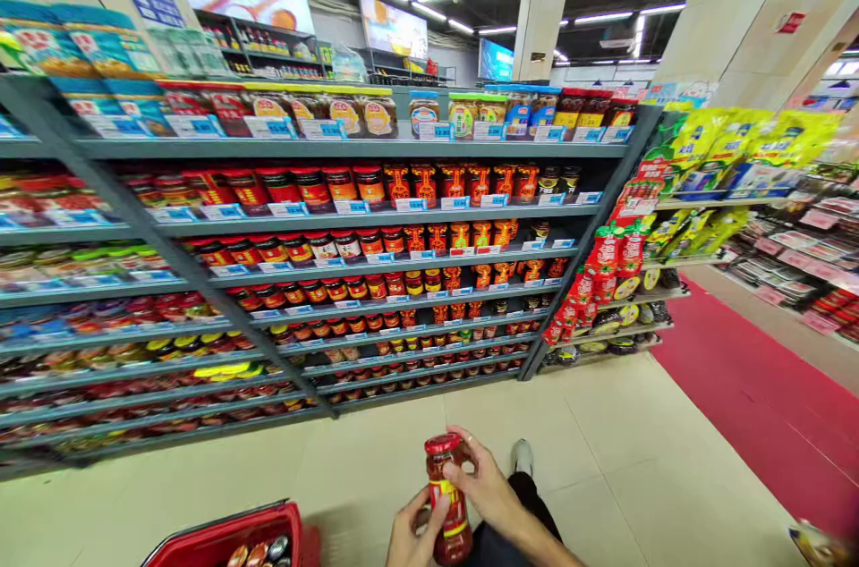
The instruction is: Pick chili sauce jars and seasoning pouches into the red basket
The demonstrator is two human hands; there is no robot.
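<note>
Head view: clasping a red-lidded jar (pixel 460 517) between left hand (pixel 417 526), low on its left side, and right hand (pixel 489 488), higher and nearer the lid (pixel 443 443). Holding it close to upright along its long axis, tipped slightly left at the top. With a red basket (pixel 294 524) of jars (pixel 258 554) apart to the left; farther, across pale floor (pixel 376 446), facing stocked shelving (pixel 376 150).

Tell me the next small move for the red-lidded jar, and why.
Probably move the jar left toward the red basket: the left hand and right hand both grip it, and the basket, at lower left, holds several round-topped items.
</note>
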